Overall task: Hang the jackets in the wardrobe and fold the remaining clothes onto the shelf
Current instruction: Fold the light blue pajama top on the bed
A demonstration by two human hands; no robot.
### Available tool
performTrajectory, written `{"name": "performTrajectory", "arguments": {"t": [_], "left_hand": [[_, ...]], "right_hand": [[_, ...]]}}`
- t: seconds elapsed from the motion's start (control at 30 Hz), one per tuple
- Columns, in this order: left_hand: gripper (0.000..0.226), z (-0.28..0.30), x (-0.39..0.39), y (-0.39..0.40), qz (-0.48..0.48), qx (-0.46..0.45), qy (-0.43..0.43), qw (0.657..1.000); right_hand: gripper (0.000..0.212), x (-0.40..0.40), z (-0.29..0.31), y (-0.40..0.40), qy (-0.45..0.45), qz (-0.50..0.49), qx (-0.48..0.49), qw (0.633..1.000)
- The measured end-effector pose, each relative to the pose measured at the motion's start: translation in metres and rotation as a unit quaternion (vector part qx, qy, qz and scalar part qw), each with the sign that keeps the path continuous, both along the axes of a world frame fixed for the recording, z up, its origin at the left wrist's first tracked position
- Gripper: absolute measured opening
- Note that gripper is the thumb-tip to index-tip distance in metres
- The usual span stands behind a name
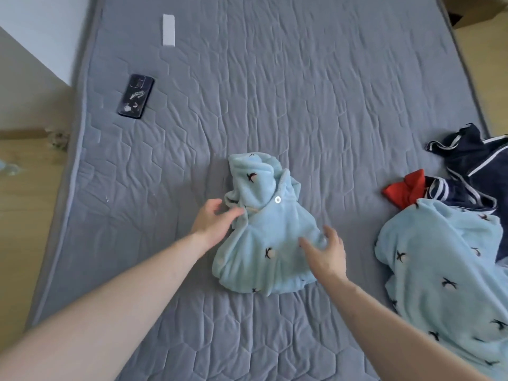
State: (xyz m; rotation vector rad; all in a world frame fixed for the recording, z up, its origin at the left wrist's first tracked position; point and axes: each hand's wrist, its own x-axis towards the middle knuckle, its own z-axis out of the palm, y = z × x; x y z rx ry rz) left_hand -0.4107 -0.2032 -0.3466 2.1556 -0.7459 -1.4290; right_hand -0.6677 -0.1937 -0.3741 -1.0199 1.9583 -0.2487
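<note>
A light blue fleece top [264,215] with small black marks and a white button lies bunched and partly folded in the middle of the grey quilted mattress [275,92]. My left hand [213,220] touches its left edge near the collar, fingers relaxed. Over the garment's lower right part hovers my right hand [325,250], fingers spread and holding nothing. A second light blue fleece piece [445,270] with the same pattern lies at the right edge. Behind it sits a navy garment [472,166] with white stripes and a red bow [406,189].
A dark phone [136,96] lies on the mattress at the left, and a white strip [168,30] sits farther back. Wooden floor [16,215] runs along the left side, and a cardboard box [475,9] stands at the top right corner.
</note>
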Motion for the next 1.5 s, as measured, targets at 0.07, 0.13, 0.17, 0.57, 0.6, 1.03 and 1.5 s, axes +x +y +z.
{"name": "performTrajectory", "arguments": {"t": [0.07,0.13,0.17,0.57,0.6,1.03,1.5], "left_hand": [[0.041,-0.003,-0.017,-0.011,-0.012,-0.028,0.007,1.000],[0.066,-0.006,-0.034,-0.031,-0.018,-0.011,0.001,1.000],[0.088,-0.008,-0.041,-0.041,-0.036,0.012,-0.028,0.999],[0.047,-0.055,-0.015,-0.103,0.013,-0.034,-0.110,0.993],[0.067,-0.064,-0.011,-0.105,0.002,0.030,-0.149,0.988],[0.166,-0.075,-0.036,-0.199,-0.533,0.046,-0.258,0.804],[0.098,-0.088,0.002,-0.115,-0.272,0.189,0.033,0.943]], "right_hand": [[0.107,-0.001,-0.013,0.023,0.039,-0.089,0.032,0.995],[0.123,0.000,-0.024,0.037,-0.005,-0.214,0.102,0.971],[0.123,0.001,-0.028,0.039,-0.065,-0.273,0.134,0.950],[0.059,0.008,-0.056,0.007,-0.321,-0.315,0.024,0.893],[0.058,0.010,-0.057,0.006,-0.312,-0.316,0.025,0.895],[0.076,0.020,-0.077,0.060,-0.427,-0.214,0.068,0.876],[0.057,-0.035,-0.092,0.037,-0.419,-0.336,0.150,0.830]]}}
